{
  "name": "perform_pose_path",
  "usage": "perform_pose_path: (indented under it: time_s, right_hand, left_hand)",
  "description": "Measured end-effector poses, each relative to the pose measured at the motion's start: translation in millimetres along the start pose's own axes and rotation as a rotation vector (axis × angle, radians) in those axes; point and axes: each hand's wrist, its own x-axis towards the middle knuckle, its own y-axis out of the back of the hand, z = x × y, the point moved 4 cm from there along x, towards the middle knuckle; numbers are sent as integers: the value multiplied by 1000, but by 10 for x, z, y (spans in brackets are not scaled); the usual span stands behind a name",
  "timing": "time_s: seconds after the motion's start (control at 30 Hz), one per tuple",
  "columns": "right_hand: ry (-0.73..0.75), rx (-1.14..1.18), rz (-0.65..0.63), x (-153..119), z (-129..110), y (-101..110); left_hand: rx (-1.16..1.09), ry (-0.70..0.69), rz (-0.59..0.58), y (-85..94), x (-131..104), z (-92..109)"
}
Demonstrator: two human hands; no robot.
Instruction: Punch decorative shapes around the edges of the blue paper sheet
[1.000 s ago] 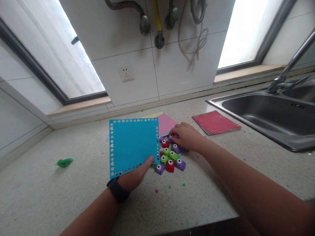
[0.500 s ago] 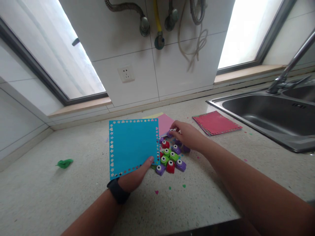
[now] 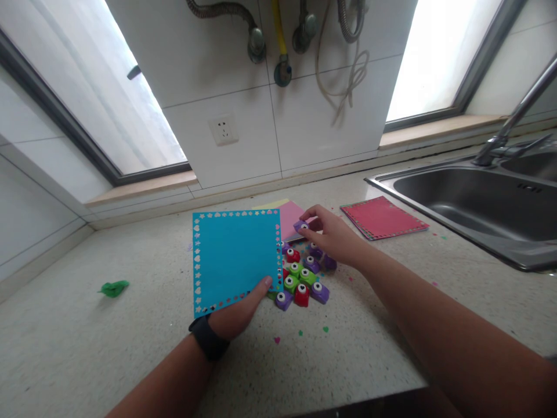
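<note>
My left hand [image 3: 246,307] grips a blue sheet of paper [image 3: 235,258] by its lower right corner, thumb on top and the other fingers hidden behind. Small hearts and stars are cut out along the edges of the sheet. Between the thumb and fingers of my right hand [image 3: 333,235] is a purple craft punch [image 3: 301,226], lifted over pink paper [image 3: 292,217]. Just below that hand, several purple, red and green craft punches [image 3: 306,276] sit in a cluster, some partly covered by the blue sheet.
A stack of punched sheets with a red one on top [image 3: 385,217] lies at right, beside the steel sink [image 3: 470,200]. At left is a crumpled green scrap [image 3: 114,288]. Tiny paper cut-outs [image 3: 300,333] dot the counter [image 3: 143,348]. A tiled wall stands behind.
My right hand has raised the purple punch slightly from the cluster, up over the pink paper. My left hand and the blue sheet have barely moved.
</note>
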Motion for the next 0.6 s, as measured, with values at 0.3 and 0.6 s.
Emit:
perform_pose_path:
  time_s: [0.3,0.6]
  right_hand:
    - [113,37,34,9,18,-5]
    - [76,68,133,33,97,10]
  left_hand:
    - [29,-17,13,7,4,2]
    - [18,8,6,1,-9,11]
